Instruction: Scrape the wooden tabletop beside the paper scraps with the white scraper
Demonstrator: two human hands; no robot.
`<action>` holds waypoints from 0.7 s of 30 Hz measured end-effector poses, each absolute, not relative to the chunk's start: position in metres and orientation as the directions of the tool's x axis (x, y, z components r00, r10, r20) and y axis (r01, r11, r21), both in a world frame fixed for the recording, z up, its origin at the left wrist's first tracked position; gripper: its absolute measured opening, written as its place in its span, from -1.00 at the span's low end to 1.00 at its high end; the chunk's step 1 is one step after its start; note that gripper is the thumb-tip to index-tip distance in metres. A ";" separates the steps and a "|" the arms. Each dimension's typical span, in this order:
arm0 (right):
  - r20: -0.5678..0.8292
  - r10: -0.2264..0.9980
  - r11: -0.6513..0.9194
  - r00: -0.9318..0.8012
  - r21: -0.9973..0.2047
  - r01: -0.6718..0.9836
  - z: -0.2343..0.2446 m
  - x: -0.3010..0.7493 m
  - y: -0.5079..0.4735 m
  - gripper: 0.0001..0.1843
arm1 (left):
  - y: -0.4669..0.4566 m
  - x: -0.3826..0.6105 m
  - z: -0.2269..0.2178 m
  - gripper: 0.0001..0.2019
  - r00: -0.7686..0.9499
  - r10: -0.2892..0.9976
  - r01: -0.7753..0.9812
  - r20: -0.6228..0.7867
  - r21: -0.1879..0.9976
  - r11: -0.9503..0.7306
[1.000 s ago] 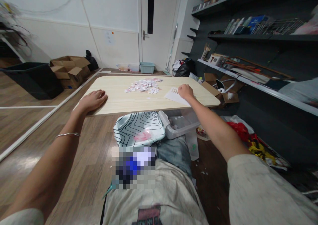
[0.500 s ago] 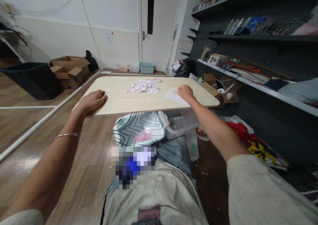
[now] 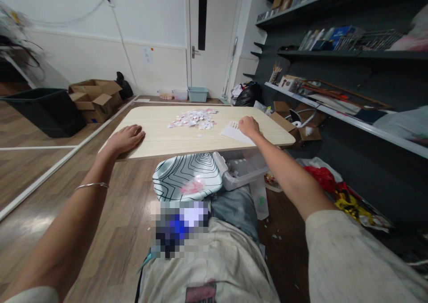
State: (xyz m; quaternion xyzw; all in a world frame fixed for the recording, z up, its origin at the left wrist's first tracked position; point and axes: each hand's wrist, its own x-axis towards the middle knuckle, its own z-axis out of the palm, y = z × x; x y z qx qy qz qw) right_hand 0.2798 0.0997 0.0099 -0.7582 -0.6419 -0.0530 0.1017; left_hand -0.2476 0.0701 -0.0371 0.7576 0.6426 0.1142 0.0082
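Note:
My left hand [image 3: 126, 139] lies flat on the left end of the light wooden table [image 3: 157, 142], fingers stretched out and holding nothing. At the right side my right hand [image 3: 249, 127] is closed like a fist over a white sheet [image 3: 236, 133] with a row of small marks or cut-outs. Whatever its fingers may grip is hidden. Between the hands, toward the far edge, spreads a loose pile of small white and pinkish paper pieces [image 3: 195, 118]. One small white piece [image 3: 199, 135] lies apart from the pile, nearer to me.
Below the table's near edge are a patterned tray [image 3: 174, 176] with something pink on it and a clear plastic box [image 3: 240, 178]. Dark shelves [image 3: 321, 53] line the right wall. A black bin [image 3: 47, 113] and cardboard boxes [image 3: 96, 98] stand at the left.
The camera view has tilted slightly, so the scene sits a little lower in the picture. Both hands keep their places, and the paper pieces have not visibly moved.

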 end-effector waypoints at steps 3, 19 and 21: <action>0.234 0.954 -0.162 0.188 -0.124 0.979 0.011 0.279 0.096 -0.45 | 0.070 -0.246 -0.037 -0.31 0.138 0.975 0.972 0.173 0.167 -0.167; 0.317 0.948 0.003 0.029 -0.098 0.995 0.042 0.200 0.112 -0.45 | 0.071 -0.244 -0.043 -0.23 0.116 0.973 0.976 0.200 0.157 -0.148; 0.310 0.950 0.018 0.018 -0.112 0.994 0.041 0.189 0.112 -0.45 | 0.072 -0.244 -0.044 -0.23 0.108 0.975 0.977 0.195 0.159 -0.140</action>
